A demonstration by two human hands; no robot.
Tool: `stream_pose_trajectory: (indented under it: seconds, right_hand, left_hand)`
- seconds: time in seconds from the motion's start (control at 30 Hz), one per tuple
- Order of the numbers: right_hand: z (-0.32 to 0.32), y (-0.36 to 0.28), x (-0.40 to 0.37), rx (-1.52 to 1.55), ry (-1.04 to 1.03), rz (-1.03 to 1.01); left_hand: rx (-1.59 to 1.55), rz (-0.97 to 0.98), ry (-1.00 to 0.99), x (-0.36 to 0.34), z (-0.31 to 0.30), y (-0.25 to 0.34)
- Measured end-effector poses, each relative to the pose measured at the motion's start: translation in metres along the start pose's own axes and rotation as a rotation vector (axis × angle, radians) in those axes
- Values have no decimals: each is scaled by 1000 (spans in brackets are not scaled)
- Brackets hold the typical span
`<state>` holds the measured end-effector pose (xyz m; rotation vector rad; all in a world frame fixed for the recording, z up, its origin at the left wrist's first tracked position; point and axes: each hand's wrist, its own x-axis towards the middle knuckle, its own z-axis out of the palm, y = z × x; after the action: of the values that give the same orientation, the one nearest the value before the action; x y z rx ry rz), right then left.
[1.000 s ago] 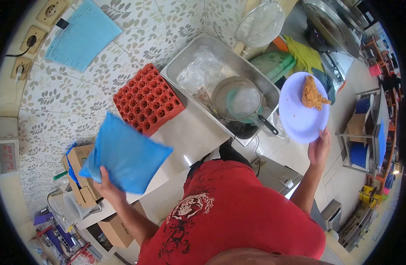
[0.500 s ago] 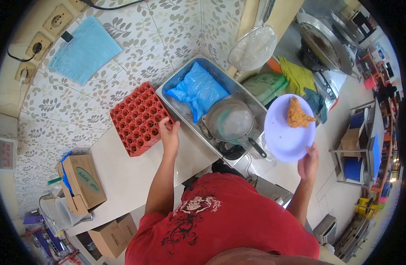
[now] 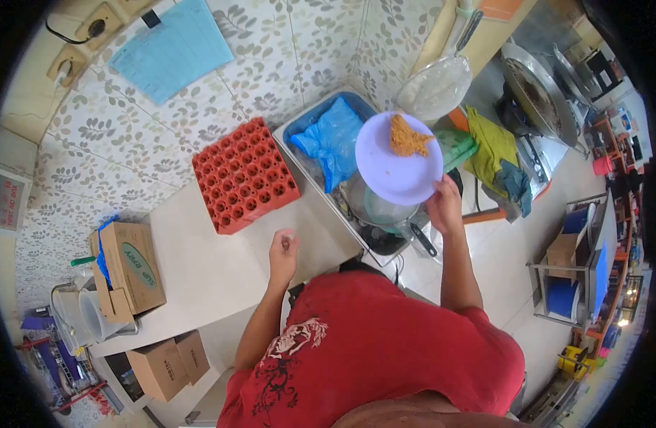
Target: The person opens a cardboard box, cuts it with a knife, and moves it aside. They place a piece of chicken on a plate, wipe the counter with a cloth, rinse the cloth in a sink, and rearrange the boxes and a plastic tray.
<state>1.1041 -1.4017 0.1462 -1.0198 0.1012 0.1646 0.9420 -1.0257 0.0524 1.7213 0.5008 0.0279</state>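
My right hand grips the rim of a light purple plate, which it holds up over the sink. A piece of fried chicken lies near the plate's far edge, with a few crumbs by it. Over the counter, my left hand has its fingers curled in; whether anything is inside them is hidden. Beyond that hand, a stack of red egg trays stands against the tiled wall. In the sink are a blue plastic bag and a strainer with a black handle, partly covered by the plate.
A cardboard box and clear plastic tubs stand at the counter's left end. Another strainer hangs on the wall. At the right are a large wok, a yellow-green cloth and a metal shelf rack.
My right hand has brought the plate leftward, from the sink's right side to above it. My left hand has come away from the egg trays toward my body, its fingers now curled.
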Motion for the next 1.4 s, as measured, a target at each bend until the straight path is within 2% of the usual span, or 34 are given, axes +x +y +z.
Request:
stream_pose_trajectory:
  seconds: [0.03,0.13,0.2,0.27,0.37,0.47,0.53,0.67,0.77,0.87,0.9,0.97,1.03,1.07,1.17,1.27,1.37,1.4]
  right_hand:
    - [4,-9,-1,-8,-34,0]
    - [-4,-39,-6,-33,-84,-19]
    - [-17,-60,-20,-8,-10,-36]
    - [-38,-79,-40,-33,25,-62]
    - [-55,-105,-72,-52,108,-123]
    - [-67,-112,-105,-45,235,-192]
    - [-85,-111,-126,-38,311,-217]
    - [-112,-105,-146,-20,292,-236]
    - [-120,-105,-150,-10,302,-248]
    - [-119,-106,-145,-5,314,-252]
    - [-119,-107,-142,-9,319,-247]
    - [-117,-107,-136,-11,299,-229]
    - [-113,-106,-123,-3,249,-216]
    - [-106,-105,-117,0,252,-199]
    - [-86,-100,-95,-17,234,-135]
    - [-83,-78,-71,-69,158,-28]
    - [-66,-52,-31,-117,80,78]
    - [-62,-40,-15,-100,22,90]
  left_hand:
    - [22,43,-19,-2,5,6]
    - [206,393,-113,3,54,51]
    - [405,701,-322,11,96,78]
    - [484,915,-526,22,149,85]
    - [691,1124,-812,45,215,87]
    - [951,1037,-1141,70,251,89]
    - [974,1036,-1230,80,265,92]
    - [1075,1049,-1356,84,282,101]
    - [986,1189,-1305,99,285,99]
    - [886,862,-1218,122,261,142]
    - [717,911,-1108,133,248,150]
    - [651,775,-914,153,215,180]
    - [581,816,-732,180,176,184]
    - [435,771,-643,187,157,185]
    - [57,522,-386,207,112,166]
    - [-541,354,-304,248,85,139]
    - [-761,274,-168,284,79,107]
    - [-708,206,-55,292,79,98]
